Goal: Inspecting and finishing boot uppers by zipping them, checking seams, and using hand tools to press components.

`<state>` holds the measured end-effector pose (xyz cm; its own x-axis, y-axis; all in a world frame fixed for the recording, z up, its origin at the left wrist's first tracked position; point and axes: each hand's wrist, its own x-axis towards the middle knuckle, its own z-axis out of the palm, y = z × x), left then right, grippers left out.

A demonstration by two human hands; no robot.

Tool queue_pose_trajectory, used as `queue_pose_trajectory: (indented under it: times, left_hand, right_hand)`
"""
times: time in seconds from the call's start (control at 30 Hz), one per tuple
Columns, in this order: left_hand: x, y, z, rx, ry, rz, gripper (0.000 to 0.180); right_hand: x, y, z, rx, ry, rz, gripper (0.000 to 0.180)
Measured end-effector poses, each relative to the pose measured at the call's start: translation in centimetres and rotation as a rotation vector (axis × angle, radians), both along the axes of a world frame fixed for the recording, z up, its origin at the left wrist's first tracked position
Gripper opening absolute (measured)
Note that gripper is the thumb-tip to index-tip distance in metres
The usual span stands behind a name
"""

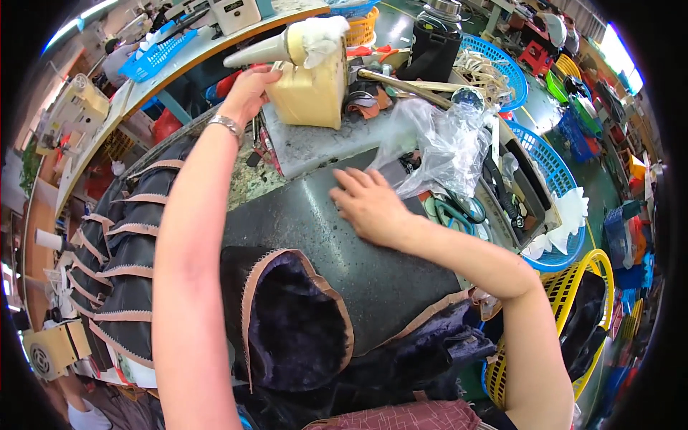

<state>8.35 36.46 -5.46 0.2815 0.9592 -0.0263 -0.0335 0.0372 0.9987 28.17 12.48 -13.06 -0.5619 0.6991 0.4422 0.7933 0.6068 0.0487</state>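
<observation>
We see the left hand (247, 89) stretched far up the bench, a metal watch (227, 125) on its wrist, its fingers against the left edge of a pale yellow block (312, 89); whether they grip it or only touch it we cannot tell. The block is squarish and waxy-looking, with a cream cone (261, 50) and a wad of white cloth (322, 36) on top. Below and right of the block, the right hand (369, 204) lies flat, fingers spread and loose, on a dark speckled slab (315, 229). Crinkled clear plastic (444, 147) sits just right of that hand. Well below the block, at the slab's near edge, lies a dark piece (294, 322) with a plush purple lining and a tan zigzag-stitched rim. Down-left of the block, a row of black pieces (125, 265) with the same tan trim overlap like scales.
</observation>
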Motion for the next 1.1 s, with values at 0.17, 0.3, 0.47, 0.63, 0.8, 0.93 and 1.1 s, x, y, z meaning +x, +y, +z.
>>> queue_pose_trajectory:
  times: [0.17, 0.3, 0.47, 0.63, 0.8, 0.93, 1.1]
  left_hand:
    - [1.6, -4.5, 6.6, 0.761, 0.606, -0.332, 0.03]
    - [2.8, -9.6, 3.3, 1.009, 0.75, -0.457, 0.053]
    - [5.5, -12.2, 3.3, 0.736, 0.907, -0.088, 0.067]
    - [6.3, -10.1, 1.6, 0.63, 0.583, 0.362, 0.043]
    - [4.7, -5.1, 5.3, -0.106, -0.411, 0.136, 0.044]
    - [4.4, -5.5, 9.1, 0.334, -0.477, 0.378, 0.033]
    - [5.2, -6.1, 5.1, 0.735, 0.737, 0.251, 0.072]
  right_hand:
    - [5.5, -1.2, 0.8, -0.252, 0.078, -0.16, 0.033]
    - [6.2, -1.1, 0.7, -0.246, 0.155, -0.107, 0.034]
    - [5.8, -0.8, 0.5, -0.249, 0.162, -0.107, 0.034]
    - [4.7, -0.6, 0.9, -0.239, 0.076, -0.106, 0.036]
    - [5.7, -0.6, 1.4, -0.225, 0.05, -0.086, 0.041]
    - [4.2, 1.4, 5.3, -0.37, 0.623, -0.145, 0.045]
    - [0.4, 7.8, 6.6, -0.193, 0.366, -0.057, 0.033]
